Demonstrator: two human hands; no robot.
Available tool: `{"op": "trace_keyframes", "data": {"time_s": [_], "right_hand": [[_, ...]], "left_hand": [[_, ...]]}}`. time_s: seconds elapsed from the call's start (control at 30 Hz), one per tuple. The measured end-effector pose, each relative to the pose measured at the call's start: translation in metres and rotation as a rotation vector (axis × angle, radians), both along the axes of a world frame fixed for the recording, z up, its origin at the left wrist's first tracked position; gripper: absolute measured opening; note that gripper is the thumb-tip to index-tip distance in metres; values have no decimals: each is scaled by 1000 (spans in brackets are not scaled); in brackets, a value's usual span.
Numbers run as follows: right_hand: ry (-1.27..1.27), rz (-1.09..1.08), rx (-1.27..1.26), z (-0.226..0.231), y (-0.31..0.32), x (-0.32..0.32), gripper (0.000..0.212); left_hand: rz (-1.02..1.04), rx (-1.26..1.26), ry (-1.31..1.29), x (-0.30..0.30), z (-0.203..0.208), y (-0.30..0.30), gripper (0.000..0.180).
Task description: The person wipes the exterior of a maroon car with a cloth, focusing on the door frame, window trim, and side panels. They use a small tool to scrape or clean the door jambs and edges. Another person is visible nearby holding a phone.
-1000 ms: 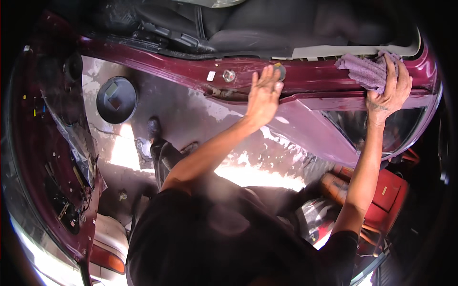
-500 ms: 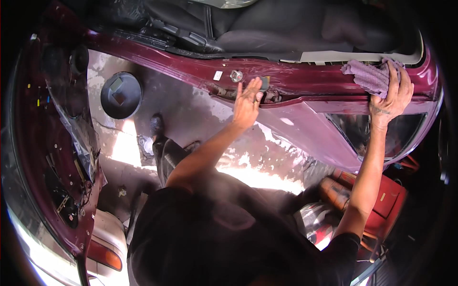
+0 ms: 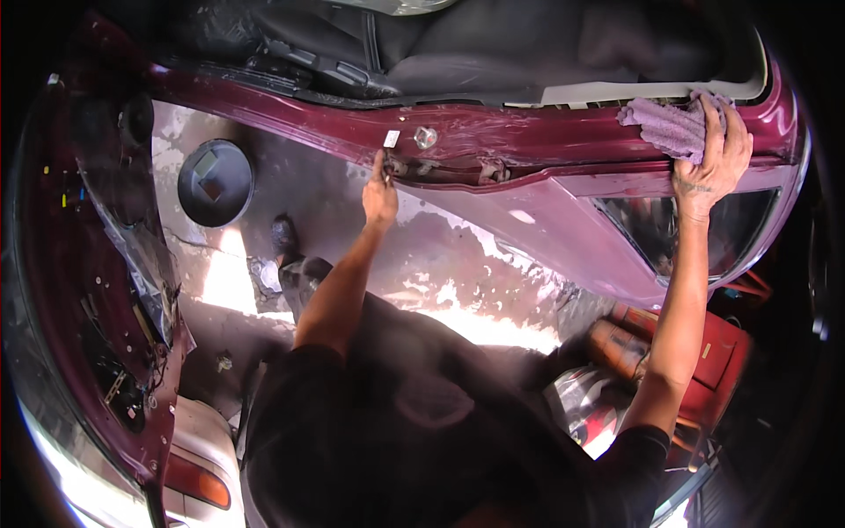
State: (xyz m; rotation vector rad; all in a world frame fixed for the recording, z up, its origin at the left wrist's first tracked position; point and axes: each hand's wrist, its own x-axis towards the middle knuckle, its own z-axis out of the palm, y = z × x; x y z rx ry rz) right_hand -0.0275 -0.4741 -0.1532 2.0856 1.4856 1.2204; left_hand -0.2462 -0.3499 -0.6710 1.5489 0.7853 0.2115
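My right hand [image 3: 711,167] lies over a crumpled purple cloth [image 3: 666,128], its fingers pressing the cloth onto the dark red car door pillar [image 3: 563,132]. My left hand [image 3: 380,198] is at the lower edge of the car's frame, just below a small white label [image 3: 391,138]. Its fingers are drawn together; whatever they hold is hidden. Right of the label a round clear sticker [image 3: 425,137] shows on the paint. Whitish smears mark the painted metal beyond it.
The open car door [image 3: 97,290] stands at left. A black basin [image 3: 216,220] with two flat pads sits on the stained floor. Black seats [image 3: 563,53] lie inside the car. At lower right are a red case [image 3: 717,374] and a white vehicle's orange lamp [image 3: 213,490] at lower left.
My left hand has moved left along the frame, away from the latch area, and a grey-green pad seen at its fingers has gone from sight. My right hand stays on the cloth.
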Motion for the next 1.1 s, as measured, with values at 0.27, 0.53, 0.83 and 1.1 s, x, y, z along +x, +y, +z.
{"op": "trace_keyframes", "data": {"time_s": [0.27, 0.53, 0.83, 1.1], "right_hand": [[-45, -6, 3, -3, -3, 7, 68], [-32, 40, 58, -6, -4, 10, 77], [-67, 7, 25, -4, -5, 10, 58], [-64, 42, 19, -2, -6, 12, 58]], "left_hand": [[-302, 183, -86, 46, -19, -12, 57], [-263, 69, -145, 63, -36, 15, 54], [-369, 314, 117, 61, 10, 16, 51], [-300, 409, 136, 38, 61, -24, 50]]}}
